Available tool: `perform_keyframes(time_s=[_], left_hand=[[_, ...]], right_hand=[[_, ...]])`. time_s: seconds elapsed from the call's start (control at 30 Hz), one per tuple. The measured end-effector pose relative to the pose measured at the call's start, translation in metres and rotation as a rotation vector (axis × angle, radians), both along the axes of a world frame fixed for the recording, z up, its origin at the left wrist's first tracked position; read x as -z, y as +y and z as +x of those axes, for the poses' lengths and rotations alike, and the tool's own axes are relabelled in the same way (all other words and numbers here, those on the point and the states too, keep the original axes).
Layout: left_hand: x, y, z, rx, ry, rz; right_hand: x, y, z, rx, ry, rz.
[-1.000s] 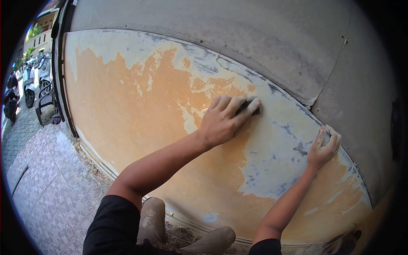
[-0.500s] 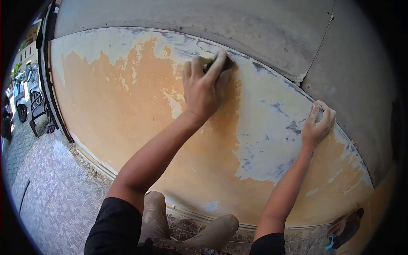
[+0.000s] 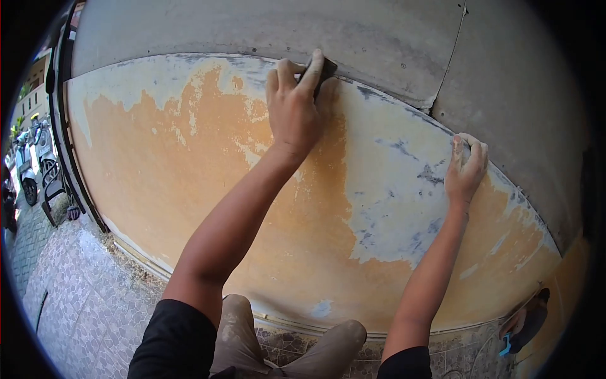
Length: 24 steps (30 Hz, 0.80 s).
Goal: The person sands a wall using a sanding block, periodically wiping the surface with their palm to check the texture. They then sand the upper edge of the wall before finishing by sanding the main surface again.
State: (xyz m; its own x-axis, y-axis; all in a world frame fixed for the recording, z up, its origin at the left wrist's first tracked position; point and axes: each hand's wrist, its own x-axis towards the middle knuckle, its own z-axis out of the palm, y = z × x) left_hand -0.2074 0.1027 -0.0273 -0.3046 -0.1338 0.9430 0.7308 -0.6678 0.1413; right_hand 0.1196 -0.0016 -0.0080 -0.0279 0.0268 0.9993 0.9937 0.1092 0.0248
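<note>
A low wall (image 3: 208, 164) with orange paint fills the middle, its paint worn to pale, grey-marked patches along the top and right of centre. My left hand (image 3: 295, 107) is closed around a dark block (image 3: 326, 68), seemingly a sanding block, at the wall's upper edge. The fingers partly hide the block. Farther right, my dusty right hand (image 3: 466, 169) grips the wall's top edge (image 3: 456, 134), fingers curled over it and thumb on the painted face.
Grey panels (image 3: 284, 28) lie beyond the wall's top. Dark metal framing (image 3: 74, 139) borders the left end, with parked scooters (image 3: 31, 155) and a dark chair (image 3: 55, 196) past it. Patterned tiles (image 3: 82, 284) cover the ground. Another person (image 3: 529, 322) with something blue is at lower right.
My left hand has moved the dark block up the wall to its top edge. My right hand keeps its grip on the edge. The camera view has shifted slightly.
</note>
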Motion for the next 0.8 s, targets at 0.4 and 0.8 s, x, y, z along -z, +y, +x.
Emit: perform_keyframes(time_s=[0.4, 0.8], left_hand=[[0.012, 0.014, -0.046, 0.056, 0.139, 0.041], [0.035, 0.014, -0.06, -0.031, 0.235, -0.017]], right_hand=[[-0.006, -0.021, -0.002, 0.002, -0.09, -0.107], [-0.001, -0.004, -0.003, -0.013, -0.012, -0.001]])
